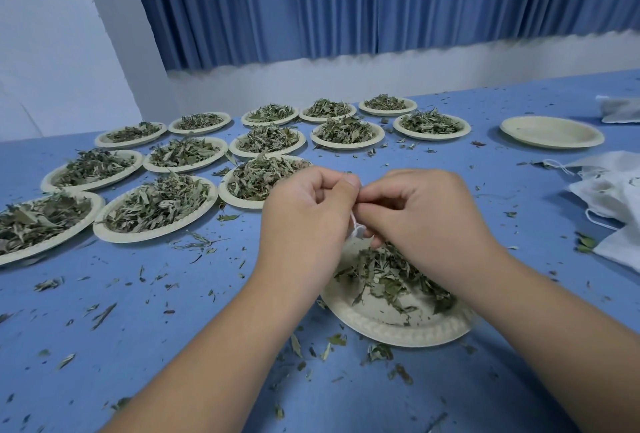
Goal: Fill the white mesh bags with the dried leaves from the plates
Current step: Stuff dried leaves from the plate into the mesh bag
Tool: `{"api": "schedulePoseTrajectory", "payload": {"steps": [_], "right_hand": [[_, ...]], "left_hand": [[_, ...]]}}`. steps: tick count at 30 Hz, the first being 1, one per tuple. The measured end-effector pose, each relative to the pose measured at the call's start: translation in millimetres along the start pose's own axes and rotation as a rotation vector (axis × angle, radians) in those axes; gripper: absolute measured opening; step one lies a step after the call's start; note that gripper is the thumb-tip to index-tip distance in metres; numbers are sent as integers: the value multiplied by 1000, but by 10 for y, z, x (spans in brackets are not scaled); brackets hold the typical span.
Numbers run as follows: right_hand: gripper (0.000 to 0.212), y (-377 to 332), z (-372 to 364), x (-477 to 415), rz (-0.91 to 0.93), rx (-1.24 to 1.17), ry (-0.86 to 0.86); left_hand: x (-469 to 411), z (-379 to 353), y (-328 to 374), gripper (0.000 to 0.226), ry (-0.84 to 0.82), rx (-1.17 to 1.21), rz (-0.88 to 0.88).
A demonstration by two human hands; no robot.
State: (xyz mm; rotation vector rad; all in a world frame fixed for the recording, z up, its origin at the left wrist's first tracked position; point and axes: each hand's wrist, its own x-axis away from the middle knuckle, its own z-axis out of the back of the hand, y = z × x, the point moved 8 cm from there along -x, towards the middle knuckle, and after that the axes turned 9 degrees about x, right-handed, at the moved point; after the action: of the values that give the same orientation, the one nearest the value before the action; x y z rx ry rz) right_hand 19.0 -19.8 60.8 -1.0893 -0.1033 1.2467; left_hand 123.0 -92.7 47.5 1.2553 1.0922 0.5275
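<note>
Both hands meet in a pinch, left hand (304,211) and right hand (426,214) each clenched on the white mesh bag (356,230), mostly hidden in the grip. Right under it sits an embossed paper plate (391,325) of crinkly dried leaves (391,273). Limp spare bags (609,190) lie off to the right on the blue desk (173,311). No writing anywhere.

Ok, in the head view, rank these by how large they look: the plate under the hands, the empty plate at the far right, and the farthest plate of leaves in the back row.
1. Plate under the hands, though nearness inflates it.
2. Empty plate.
3. Farthest plate of leaves.
All probably match in true size.
</note>
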Motion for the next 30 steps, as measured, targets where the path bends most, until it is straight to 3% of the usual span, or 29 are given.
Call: {"api": "schedulePoseTrajectory", "payload": {"steps": [4,6,11,13,16,19,22,27,30], "right_hand": [[20,-60,-30,-16,85,268,40],[18,-62,-41,-23,92,282,4],[23,22,119,-44,-10,-86,-52],[23,118,173,-65,-87,-113,-24],[32,280,-39,-29,-275,-203,-197],[22,292,-325,1,-340,-414,-336],[13,292,-377,-58,-340,-467,-287],[24,311,-262,-137,-311,-214,-147],[13,308,-248,-162,-255,24,-144]], "left_hand": [[15,-39,-7,16,-27,9,1],[4,-14,-2,16,-22,33,8],[-45,138,7,19,81,62,13],[-62,178,1,18,103,73,15],[-61,181,-8,17,104,101,23],[-33,125,11,19,78,102,8],[6,40,46,20,33,95,-10],[74,-130,56,20,-71,75,-4],[86,-166,46,19,-88,8,-18]]}}
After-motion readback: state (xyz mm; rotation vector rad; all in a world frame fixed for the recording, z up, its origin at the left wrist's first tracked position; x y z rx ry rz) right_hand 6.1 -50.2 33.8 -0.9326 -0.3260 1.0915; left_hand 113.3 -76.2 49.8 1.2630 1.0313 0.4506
